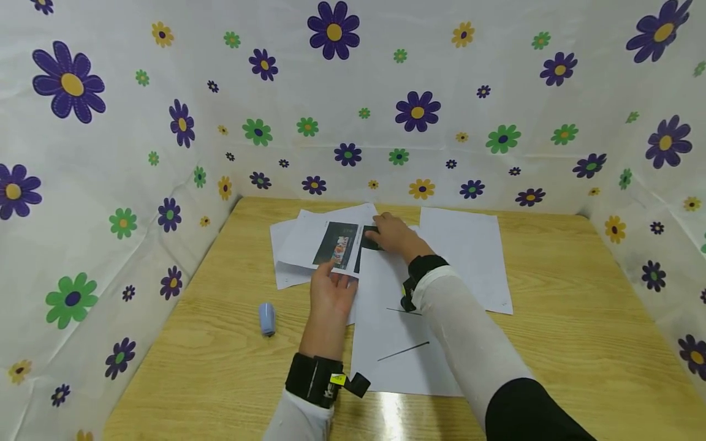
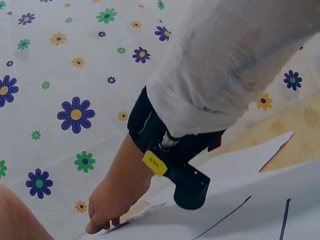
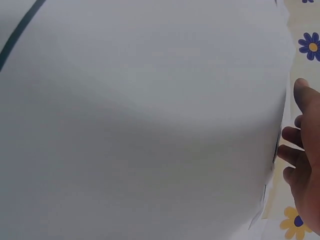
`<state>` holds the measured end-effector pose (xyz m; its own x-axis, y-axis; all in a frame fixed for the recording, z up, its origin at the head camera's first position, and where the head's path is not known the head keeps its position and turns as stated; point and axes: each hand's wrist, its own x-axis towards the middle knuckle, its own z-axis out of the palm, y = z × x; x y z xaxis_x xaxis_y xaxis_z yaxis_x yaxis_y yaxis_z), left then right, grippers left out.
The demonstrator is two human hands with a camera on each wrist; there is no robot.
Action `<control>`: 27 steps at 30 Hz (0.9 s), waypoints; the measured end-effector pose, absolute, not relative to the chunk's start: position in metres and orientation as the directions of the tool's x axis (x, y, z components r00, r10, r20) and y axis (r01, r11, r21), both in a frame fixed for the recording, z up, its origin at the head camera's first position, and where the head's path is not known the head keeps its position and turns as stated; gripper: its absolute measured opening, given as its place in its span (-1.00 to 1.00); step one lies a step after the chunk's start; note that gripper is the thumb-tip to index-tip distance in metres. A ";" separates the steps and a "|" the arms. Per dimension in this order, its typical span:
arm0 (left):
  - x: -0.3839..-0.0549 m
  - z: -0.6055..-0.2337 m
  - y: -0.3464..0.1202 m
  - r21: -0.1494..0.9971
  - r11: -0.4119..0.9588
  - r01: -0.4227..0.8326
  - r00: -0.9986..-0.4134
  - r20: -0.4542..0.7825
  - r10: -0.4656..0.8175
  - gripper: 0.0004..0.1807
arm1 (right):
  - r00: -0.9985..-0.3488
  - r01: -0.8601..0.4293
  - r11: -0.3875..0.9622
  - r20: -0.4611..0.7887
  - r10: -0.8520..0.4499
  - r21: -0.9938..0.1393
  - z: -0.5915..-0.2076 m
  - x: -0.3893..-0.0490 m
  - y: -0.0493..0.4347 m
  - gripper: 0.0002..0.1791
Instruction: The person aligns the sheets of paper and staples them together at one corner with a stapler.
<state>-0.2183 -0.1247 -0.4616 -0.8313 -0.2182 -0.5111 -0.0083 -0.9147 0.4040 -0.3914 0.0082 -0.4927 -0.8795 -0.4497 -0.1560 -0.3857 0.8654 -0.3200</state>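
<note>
A printed paper sheet (image 1: 298,239) with a dark picture block on it is raised at its near edge. My left hand (image 1: 333,297) pinches that edge, thumb on top and fingers beneath. My right hand (image 1: 393,236) grips the paper by another dark printed block at the far end, thumb and fingers curled at the edge. Below my right forearm lies a white sheet (image 1: 380,327) with dark thin lines drawn on it. In the left wrist view, my right hand (image 2: 115,200) reaches down to the paper edge. White paper (image 3: 150,100) fills most of the right wrist view.
Another white sheet (image 1: 463,245) lies to the right, partly under my right arm. A small pale-blue rounded object (image 1: 267,318) sits left of my left hand. The wooden table (image 1: 220,355) is bordered by a flower-patterned white cloth (image 1: 298,73) at the back and sides.
</note>
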 end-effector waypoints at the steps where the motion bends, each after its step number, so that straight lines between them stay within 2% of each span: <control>1: -0.219 -0.463 -0.126 0.405 -0.915 -0.005 -0.832 -0.510 -0.221 -0.32 | -0.877 -0.393 0.864 -0.153 -0.455 -0.316 -0.492 -0.391 0.008 -0.25; 9: -0.225 -0.472 -0.128 0.449 -0.893 -0.024 -0.838 -0.497 -0.227 -0.41 | -0.885 -0.377 0.878 -0.163 -0.435 -0.296 -0.492 -0.389 0.006 -0.28; 15: -0.242 -0.481 -0.123 0.625 -0.780 0.012 -0.827 -0.432 -0.359 -0.40 | -0.876 -0.414 0.872 -0.145 -0.459 -0.260 -0.492 -0.388 0.002 -0.31; 21: -0.252 -0.488 -0.120 0.657 -0.743 0.126 -0.799 -0.377 -0.468 -0.49 | -0.868 -0.425 0.873 -0.164 -0.468 -0.242 -0.494 -0.387 0.001 -0.30; 27: -0.253 -0.491 -0.118 0.763 -0.630 0.148 -0.746 -0.332 -0.577 -0.50 | -0.876 -0.397 0.869 -0.160 -0.455 -0.294 -0.493 -0.386 0.001 -0.28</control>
